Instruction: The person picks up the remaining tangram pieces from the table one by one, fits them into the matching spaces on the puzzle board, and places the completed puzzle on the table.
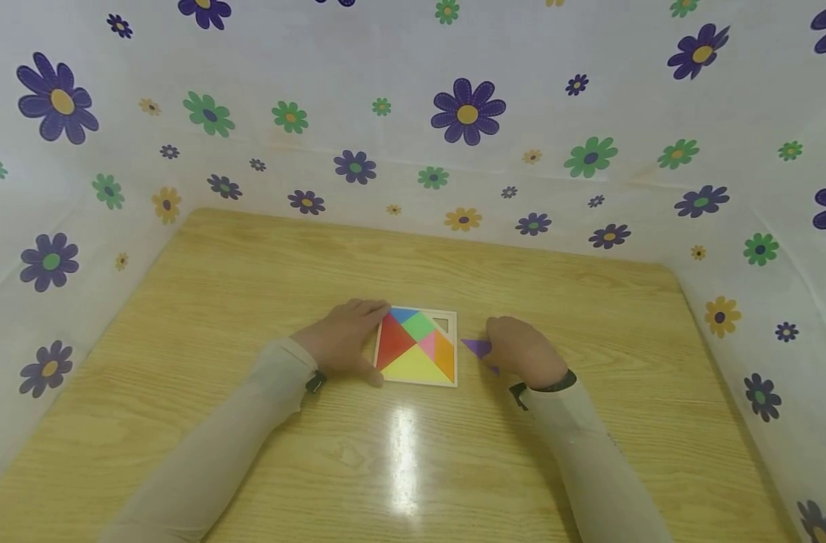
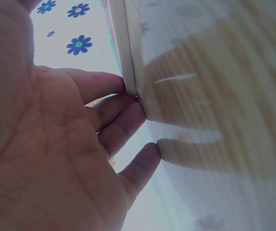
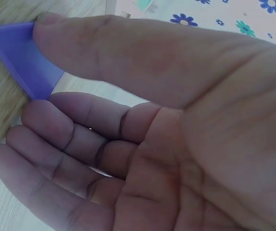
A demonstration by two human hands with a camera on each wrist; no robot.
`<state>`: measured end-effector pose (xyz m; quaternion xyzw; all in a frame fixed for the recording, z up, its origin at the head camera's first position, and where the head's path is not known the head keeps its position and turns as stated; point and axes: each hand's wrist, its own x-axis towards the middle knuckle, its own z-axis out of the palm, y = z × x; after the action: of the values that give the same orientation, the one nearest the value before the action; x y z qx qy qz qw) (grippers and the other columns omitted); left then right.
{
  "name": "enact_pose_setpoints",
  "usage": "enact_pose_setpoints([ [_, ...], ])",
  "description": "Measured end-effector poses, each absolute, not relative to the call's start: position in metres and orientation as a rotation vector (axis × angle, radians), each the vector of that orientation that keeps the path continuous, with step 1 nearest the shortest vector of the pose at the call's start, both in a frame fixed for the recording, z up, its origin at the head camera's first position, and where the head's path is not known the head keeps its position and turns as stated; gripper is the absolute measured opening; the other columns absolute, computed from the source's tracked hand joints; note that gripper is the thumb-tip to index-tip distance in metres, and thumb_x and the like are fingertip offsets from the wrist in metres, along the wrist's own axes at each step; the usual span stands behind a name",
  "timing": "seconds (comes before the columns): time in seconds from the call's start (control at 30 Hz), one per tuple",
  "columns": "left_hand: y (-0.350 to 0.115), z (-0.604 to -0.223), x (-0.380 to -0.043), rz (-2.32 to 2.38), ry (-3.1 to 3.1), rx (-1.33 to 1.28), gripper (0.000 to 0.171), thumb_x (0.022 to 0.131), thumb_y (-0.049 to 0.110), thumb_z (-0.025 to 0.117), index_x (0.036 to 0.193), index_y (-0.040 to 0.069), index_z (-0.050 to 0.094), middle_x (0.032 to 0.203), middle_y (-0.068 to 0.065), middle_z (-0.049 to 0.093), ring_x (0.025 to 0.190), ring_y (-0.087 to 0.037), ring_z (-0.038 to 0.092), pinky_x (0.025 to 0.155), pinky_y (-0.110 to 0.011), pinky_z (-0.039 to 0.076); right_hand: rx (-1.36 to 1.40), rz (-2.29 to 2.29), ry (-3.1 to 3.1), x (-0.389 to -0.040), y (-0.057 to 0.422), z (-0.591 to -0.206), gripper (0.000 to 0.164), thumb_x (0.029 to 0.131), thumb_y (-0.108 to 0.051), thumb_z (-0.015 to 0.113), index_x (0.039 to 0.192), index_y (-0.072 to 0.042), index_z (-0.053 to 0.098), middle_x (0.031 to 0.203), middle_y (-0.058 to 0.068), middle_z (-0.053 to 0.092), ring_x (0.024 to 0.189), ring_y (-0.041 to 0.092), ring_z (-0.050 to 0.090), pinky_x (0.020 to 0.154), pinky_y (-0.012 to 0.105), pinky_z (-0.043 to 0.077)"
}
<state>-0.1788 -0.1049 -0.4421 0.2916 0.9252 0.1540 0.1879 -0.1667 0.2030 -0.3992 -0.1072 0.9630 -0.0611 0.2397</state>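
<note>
A square tangram board (image 1: 453,362) lies flat on the table, holding red (image 1: 394,343), yellow (image 1: 416,368), blue, green, pink and orange pieces. Bare board and a small triangular opening show at its upper right corner. My left hand (image 1: 345,339) spans the board's left side, fingers at the far corner and thumb at the near one. In the left wrist view, fingertips meet the board's edge (image 2: 128,48). Just right of the board, my right hand (image 1: 524,351) pinches a purple triangle piece (image 3: 29,60) between thumb and fingers, close over the table.
The wooden table (image 1: 284,256) extends around both hands. A white curtain (image 1: 399,68) printed with flowers stands along its back and both sides. A bright reflection lies on the tabletop in front of the board.
</note>
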Motion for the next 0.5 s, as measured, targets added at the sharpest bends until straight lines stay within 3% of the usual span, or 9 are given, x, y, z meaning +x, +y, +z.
enact_pose_setpoints([
  [0.5,-0.1055,-0.4423,-0.1802,0.417,2.596,0.798,0.126,0.072,0.067,0.083,0.166,0.010,0.020,0.171,-0.005,0.024,0.157,-0.030,0.019,0.128,-0.046,0.019,-0.278,-0.201,2.650,-0.1645,0.2027,-0.3975,0.018,0.093,-0.010,0.072,0.101,-0.002,0.059,0.088,0.007,0.059,0.079,0.022,0.054,0.072,0.034,0.049],
])
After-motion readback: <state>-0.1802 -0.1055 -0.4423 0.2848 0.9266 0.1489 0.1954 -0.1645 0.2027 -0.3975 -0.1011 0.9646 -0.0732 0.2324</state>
